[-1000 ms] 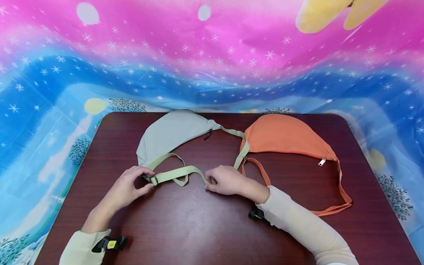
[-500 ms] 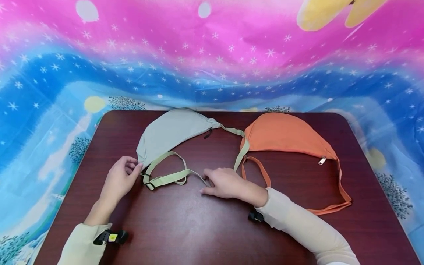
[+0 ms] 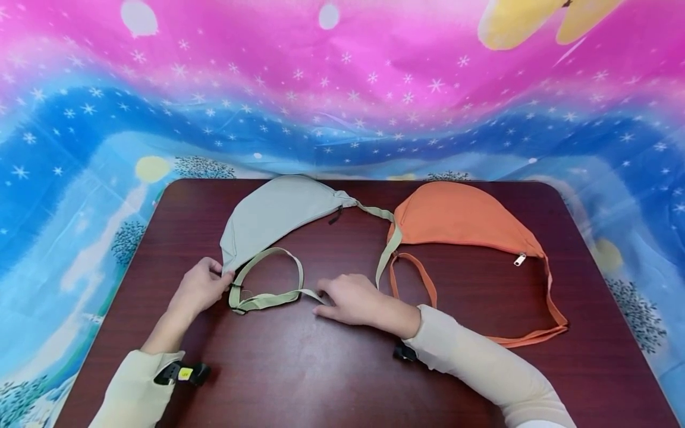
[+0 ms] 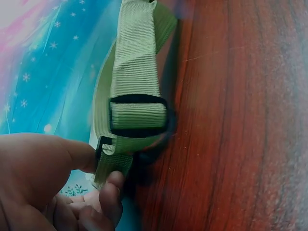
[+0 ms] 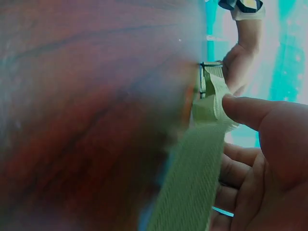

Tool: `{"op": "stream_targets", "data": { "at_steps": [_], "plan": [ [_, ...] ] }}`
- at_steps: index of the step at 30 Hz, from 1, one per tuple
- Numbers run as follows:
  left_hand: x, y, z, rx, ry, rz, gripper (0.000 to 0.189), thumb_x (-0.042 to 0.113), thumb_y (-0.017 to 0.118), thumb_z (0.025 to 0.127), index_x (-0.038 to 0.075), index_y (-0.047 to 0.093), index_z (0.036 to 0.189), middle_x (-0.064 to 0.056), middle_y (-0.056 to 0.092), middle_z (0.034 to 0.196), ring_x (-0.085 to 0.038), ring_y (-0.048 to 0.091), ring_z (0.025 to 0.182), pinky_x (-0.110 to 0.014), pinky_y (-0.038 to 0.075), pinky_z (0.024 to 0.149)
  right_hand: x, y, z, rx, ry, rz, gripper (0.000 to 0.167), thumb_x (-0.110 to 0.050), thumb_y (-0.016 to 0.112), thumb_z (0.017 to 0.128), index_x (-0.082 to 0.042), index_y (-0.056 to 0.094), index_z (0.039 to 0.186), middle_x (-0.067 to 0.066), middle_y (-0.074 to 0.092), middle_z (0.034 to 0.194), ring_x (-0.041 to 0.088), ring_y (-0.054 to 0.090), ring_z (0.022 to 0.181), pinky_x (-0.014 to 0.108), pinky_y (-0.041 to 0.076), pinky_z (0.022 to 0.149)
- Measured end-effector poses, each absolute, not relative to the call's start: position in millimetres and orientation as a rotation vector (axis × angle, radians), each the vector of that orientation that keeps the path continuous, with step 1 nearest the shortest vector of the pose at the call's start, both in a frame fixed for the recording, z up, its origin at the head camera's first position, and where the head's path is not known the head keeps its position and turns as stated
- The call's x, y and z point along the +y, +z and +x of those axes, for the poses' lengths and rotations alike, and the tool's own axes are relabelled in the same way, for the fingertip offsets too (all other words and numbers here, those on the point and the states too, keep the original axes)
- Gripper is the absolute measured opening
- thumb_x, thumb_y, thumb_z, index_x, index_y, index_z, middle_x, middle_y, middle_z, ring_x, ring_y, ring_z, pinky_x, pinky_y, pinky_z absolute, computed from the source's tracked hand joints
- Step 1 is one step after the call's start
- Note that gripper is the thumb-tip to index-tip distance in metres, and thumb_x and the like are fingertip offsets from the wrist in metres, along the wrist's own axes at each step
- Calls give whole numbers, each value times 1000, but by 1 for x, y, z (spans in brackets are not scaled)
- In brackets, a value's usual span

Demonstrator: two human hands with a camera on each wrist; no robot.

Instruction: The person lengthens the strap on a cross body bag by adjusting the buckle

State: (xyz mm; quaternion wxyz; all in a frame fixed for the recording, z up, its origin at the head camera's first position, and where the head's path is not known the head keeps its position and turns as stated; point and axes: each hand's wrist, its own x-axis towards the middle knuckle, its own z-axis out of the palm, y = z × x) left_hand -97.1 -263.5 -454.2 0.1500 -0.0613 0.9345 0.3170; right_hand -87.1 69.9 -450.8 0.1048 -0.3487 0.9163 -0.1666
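Note:
A pale grey crescent waist bag [image 3: 280, 217] lies on the table's left half, its light green webbing strap [image 3: 273, 301] looping toward me. With thumb and finger, my left hand [image 3: 200, 288] pinches the short webbing tab at the bag's lower left corner. Just above those fingers in the left wrist view are a black ring [image 4: 100, 148] and a black slider buckle [image 4: 139, 131] threaded with the strap. My right hand [image 3: 353, 300] pinches the strap farther along, between thumb and fingers; the right wrist view shows the webbing [image 5: 190, 178] running past the thumb.
An orange crescent bag [image 3: 455, 214] lies at the right, its orange strap [image 3: 551, 291] curving toward my right sleeve. The grey bag's strap crosses the orange bag's left tip. A patterned cloth [image 3: 321, 137] hangs behind the dark wooden table [image 3: 299, 368].
My left hand let go of the slider buckle and moved left to the tab at the bag's corner. The right hand shifted slightly left and toward me; the strap loop sagged lower.

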Motion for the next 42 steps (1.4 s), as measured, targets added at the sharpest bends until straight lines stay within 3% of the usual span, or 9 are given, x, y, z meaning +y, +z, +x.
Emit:
{"op": "stream_targets", "data": {
  "at_steps": [4, 9, 18, 29, 42],
  "plan": [
    [-267, -455, -100, 2642, 954, -182, 34, 28, 61, 100, -4, 51, 106, -11, 72, 83, -14, 64, 64, -32, 47, 61, 66, -453, -85, 2708, -480, -1084, 25, -46, 74, 91, -24, 63, 85, -14, 46, 61, 7, 47, 56, 31, 39, 52],
    [-269, -453, -105, 2617, 964, -195, 37, 30, 63, 99, -5, 53, 106, -15, 71, 87, -15, 64, 65, -33, 48, 59, 69, -453, -83, 2658, -481, -1189, 33, -38, 70, 96, -25, 52, 70, -14, 42, 57, 6, 45, 55, 32, 40, 53],
    [-275, -451, -111, 2624, 1038, -261, 31, 22, 62, 101, -7, 53, 110, -15, 70, 84, -16, 63, 59, -34, 53, 53, 84, -451, -76, 2395, -489, -1475, 31, -33, 68, 98, -23, 53, 72, -14, 42, 64, 1, 44, 58, 26, 37, 57],
    [-298, -451, -124, 2727, 1042, -291, 36, 22, 59, 103, -9, 55, 120, -22, 71, 93, -20, 68, 64, -32, 56, 56, 92, -450, -72, 2352, -439, -1524, 32, -32, 67, 98, -23, 52, 72, -15, 45, 68, -1, 44, 61, 26, 38, 60],
    [-320, -454, -143, 2807, 1043, -454, 37, 22, 59, 103, -8, 57, 124, -28, 70, 102, -13, 66, 57, -30, 56, 54, 96, -449, -65, 2333, -421, -1533, 31, -30, 67, 98, -23, 51, 72, -15, 47, 68, -2, 44, 62, 24, 39, 60]
  ]
}}
